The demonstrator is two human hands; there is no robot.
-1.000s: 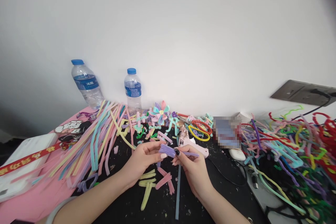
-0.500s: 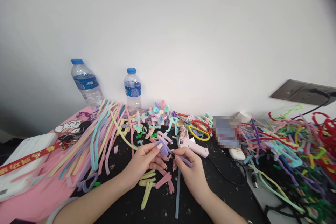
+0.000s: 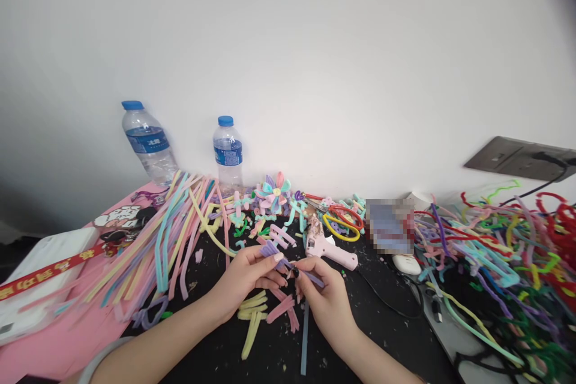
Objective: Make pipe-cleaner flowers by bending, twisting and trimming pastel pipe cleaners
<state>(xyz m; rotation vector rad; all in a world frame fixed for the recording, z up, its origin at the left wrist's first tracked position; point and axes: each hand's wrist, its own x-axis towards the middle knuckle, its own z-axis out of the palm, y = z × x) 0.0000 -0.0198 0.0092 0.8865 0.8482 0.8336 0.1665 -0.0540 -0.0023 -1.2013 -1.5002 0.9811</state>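
Between thumb and fingers, my left hand [image 3: 252, 271] holds a bundle of purple fuzzy stems [image 3: 271, 250]. My right hand [image 3: 318, 282] pinches the bundle's right end, and a purple stem sticks out across its fingers. The fingertips of both hands nearly meet. Below them on the black surface lie folded yellow pieces [image 3: 252, 318] and crossed pink pieces [image 3: 283, 310]. A thin translucent grey-blue stick [image 3: 305, 339] lies just left of my right wrist. The pink glue gun [image 3: 333, 251] rests behind my right hand.
Long pastel stems [image 3: 171, 234] spread at the left, near a white box [image 3: 42, 264]. Two water bottles [image 3: 228, 153] stand by the wall. Scissors [image 3: 344, 221] and a multicoloured flower [image 3: 275, 192] lie behind; tangled stems [image 3: 490, 252] fill the right.
The purple bundle has tilted further left and lies flatter in my left hand. My right fingers have shifted slightly left beside its end.
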